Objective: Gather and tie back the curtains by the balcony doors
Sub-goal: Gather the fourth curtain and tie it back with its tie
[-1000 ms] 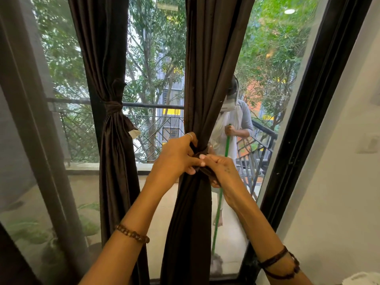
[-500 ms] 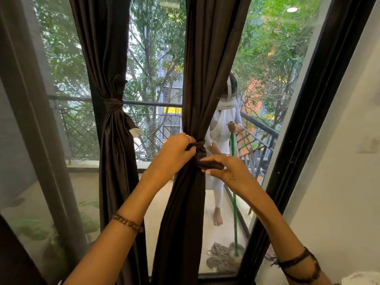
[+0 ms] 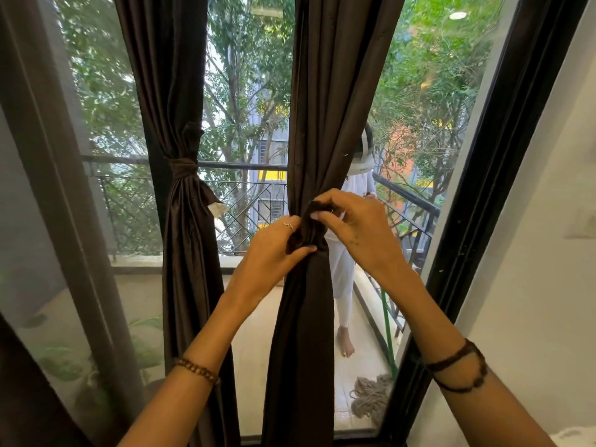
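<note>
Both hands worked at the waist of the right-hand curtain point(image 3: 309, 317), which hung gathered into a narrow column in front of the glass of the balcony door point(image 3: 419, 91), between the tied curtain point(image 3: 188, 253) to its left and the black door frame point(image 3: 483, 221) to its right. The left hand point(image 3: 274, 253) had its grip closed around the bunched fabric, thumb pressed across the front of the gather and a ringed finger curled over the top. The right hand point(image 3: 358, 227) pinched the dark tie-back band point(image 3: 314, 209) between thumb and fingertips just above the left, with the band's loop standing up loose and not yet drawn down. The knot looked only half made, and that seemed the weak point: if the right hand let the band slacken before it was tucked or pulled through, the loop would likely spring open and the wrap unwind. The fabric looked smooth and slippery, so a loosened left-hand grip could have let the folds slide apart and spread the curtain again below the hands. Pulling the band hard to one side might also have cinched it crooked, or higher or lower than the tie on the finished curtain, whose band sat at about the height of the balcony railing point(image 3: 242, 166). Whether the band's far end was fixed to anything could not be made out behind the fingers.
</note>
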